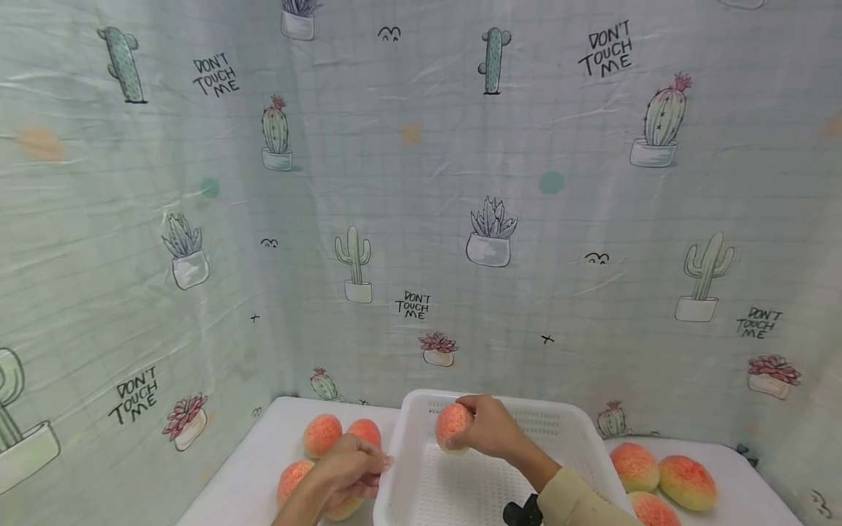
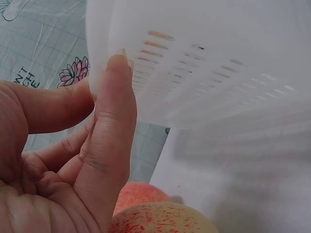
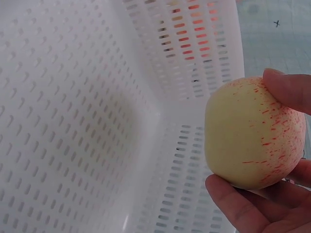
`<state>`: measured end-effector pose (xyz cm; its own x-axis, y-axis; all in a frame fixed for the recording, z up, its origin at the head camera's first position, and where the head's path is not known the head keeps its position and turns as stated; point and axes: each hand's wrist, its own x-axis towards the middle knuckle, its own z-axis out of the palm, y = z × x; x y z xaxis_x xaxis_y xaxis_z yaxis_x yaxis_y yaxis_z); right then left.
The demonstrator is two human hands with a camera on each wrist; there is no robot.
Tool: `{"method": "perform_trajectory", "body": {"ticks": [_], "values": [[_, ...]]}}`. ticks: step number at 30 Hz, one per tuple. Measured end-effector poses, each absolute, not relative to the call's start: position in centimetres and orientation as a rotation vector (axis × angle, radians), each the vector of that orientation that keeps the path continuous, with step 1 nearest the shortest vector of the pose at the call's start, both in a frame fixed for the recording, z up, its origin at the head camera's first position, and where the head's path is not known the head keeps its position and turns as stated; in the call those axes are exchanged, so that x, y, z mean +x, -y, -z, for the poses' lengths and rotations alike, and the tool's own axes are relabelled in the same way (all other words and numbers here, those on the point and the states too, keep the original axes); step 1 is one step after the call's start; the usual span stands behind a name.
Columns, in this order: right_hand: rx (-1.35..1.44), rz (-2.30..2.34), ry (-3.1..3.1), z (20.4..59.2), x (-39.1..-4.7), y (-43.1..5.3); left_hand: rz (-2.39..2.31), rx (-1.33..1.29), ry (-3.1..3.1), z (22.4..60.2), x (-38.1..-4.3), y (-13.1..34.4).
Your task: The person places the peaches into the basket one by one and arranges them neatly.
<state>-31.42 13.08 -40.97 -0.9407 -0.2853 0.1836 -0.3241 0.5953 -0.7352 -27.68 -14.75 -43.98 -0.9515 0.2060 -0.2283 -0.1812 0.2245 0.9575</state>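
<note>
Resting in right hand (image 1: pixel 492 429), red-speckled fruit (image 1: pixel 452 426), left hand (image 1: pixel 351 469) at basket rim (image 1: pixel 397 441).

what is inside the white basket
The right hand holds a fruit in or just above the basket. No fruit shows on the visible floor; the part behind the right forearm is covered.
</note>
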Motion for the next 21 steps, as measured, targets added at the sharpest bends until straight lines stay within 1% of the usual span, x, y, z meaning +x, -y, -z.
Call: {"method": "perform_trajectory", "body": {"ticks": [5,21], "values": [[0.499,-1.307,2.775,41.2,-31.6,-12.6,-1.774,-0.031,-2.193,43.9,-27.5,14.9],[0.453,-1.282,2.819,42.0,-32.9,-11.4,-1.799,0.020,-2.180,44.1,-27.4,14.9]]}}
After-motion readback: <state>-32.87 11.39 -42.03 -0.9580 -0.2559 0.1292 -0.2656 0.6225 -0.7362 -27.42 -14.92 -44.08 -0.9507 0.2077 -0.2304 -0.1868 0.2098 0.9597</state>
